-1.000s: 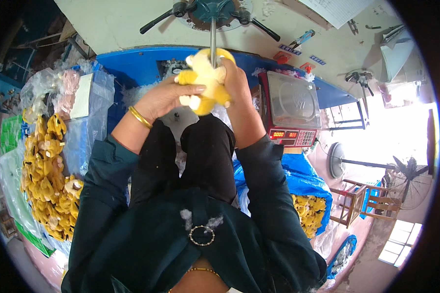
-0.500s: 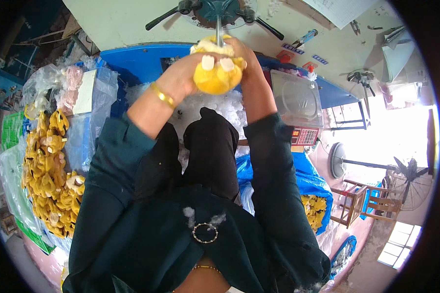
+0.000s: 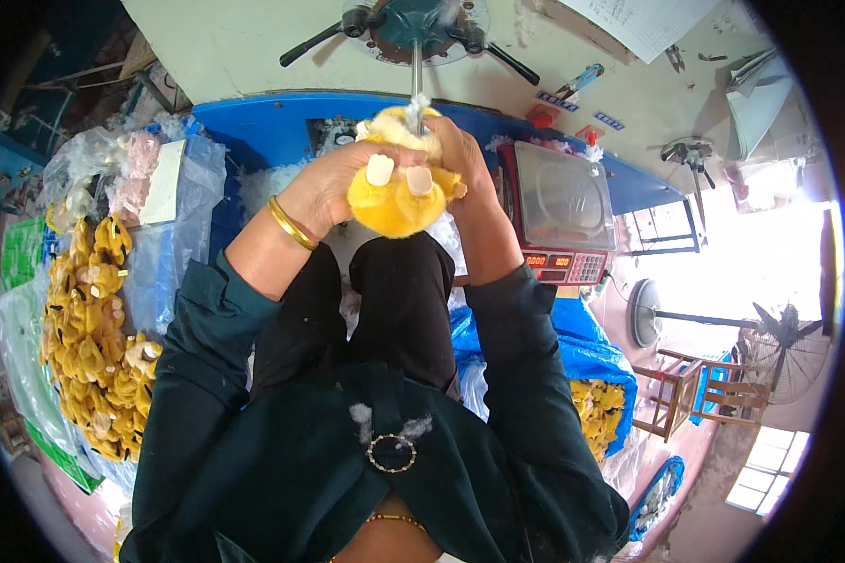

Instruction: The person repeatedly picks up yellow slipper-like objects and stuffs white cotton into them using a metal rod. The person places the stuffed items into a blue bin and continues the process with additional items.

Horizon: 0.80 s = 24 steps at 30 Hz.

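A small yellow plush toy [image 3: 396,211] with pale feet or ears is held in front of the wall-like machine panel, above my knees. My left hand [image 3: 340,186] is closed around its left side. My right hand [image 3: 458,155] grips its upper right side, close to the metal tube [image 3: 417,80]. That tube comes out of a dark green round fitting [image 3: 411,21] and ends at the toy's top. A tuft of white stuffing [image 3: 420,105] clings around the tube's tip. Whether the tip is still inside the toy, I cannot tell.
Many limp yellow plush skins [image 3: 89,338] are piled at the left. A red scale [image 3: 563,266] stands at the right, with a blue bag of yellow plush pieces [image 3: 599,413] below it. Black handles [image 3: 312,45] flank the fitting. Cutters [image 3: 580,83] lie on the panel.
Both hands have drawn the plush toy toward me and slightly left, away from the fitting. More of the metal tube shows, and white stuffing is visible at its tip.
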{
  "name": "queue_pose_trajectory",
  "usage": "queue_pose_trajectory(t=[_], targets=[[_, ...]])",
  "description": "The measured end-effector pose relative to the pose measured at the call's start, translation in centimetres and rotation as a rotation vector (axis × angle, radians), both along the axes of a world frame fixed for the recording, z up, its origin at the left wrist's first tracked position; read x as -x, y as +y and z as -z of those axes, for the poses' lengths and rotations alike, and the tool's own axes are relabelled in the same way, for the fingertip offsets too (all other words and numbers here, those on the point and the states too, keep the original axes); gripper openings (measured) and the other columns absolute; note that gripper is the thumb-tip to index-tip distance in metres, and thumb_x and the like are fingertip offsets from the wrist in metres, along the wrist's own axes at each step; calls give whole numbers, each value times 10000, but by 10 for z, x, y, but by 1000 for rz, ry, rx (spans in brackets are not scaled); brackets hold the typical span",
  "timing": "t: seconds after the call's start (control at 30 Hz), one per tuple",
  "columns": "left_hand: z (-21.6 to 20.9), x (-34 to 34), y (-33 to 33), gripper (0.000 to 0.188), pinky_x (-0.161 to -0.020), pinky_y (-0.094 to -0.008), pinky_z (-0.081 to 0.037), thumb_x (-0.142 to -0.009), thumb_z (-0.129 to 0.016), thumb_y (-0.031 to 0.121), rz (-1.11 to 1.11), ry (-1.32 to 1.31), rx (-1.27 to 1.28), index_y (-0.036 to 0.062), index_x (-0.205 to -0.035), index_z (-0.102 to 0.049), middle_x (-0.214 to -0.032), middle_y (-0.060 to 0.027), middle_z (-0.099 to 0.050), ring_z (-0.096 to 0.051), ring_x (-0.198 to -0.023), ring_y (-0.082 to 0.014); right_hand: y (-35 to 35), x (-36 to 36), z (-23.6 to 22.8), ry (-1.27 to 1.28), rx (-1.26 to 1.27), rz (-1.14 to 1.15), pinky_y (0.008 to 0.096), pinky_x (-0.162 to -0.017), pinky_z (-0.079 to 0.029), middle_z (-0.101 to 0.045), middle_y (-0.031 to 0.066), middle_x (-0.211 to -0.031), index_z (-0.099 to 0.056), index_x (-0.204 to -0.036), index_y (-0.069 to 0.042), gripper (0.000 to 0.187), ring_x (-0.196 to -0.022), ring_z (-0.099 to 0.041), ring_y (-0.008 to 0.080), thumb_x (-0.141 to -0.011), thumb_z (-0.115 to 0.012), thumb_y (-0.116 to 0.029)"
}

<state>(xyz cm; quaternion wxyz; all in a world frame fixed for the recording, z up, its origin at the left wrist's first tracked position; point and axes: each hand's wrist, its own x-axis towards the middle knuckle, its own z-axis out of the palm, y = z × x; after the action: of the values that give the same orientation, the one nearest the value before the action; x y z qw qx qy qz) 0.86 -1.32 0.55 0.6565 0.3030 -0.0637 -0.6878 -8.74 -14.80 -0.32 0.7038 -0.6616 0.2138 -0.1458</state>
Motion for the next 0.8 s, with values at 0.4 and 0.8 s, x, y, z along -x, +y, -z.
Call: queue_pose_trajectory(t=[0.4,0.8], targets=[[11,21,51,424,-977,-411,-468,-960,-511,207,62,-279,-27,4,-1325,-442,-1273,-174,-550,-579,-1135,-257,-39,70,71,154,212,290,318,-665,-497,-637,120,-871,-623,-968,40,341,-802,-615,177,-927,-531,-286],[62,13,82,336,-792,-314,-537,-968,-518,272,24,-264,-150,-12,-1134,-586,-1001,-114,-665,-648,-901,-180,-190,268,143,765,359,992,414,-651,-504,-647,207,-718,-631,-879,51,494,-740,-658,313,-929,-465,-412]])
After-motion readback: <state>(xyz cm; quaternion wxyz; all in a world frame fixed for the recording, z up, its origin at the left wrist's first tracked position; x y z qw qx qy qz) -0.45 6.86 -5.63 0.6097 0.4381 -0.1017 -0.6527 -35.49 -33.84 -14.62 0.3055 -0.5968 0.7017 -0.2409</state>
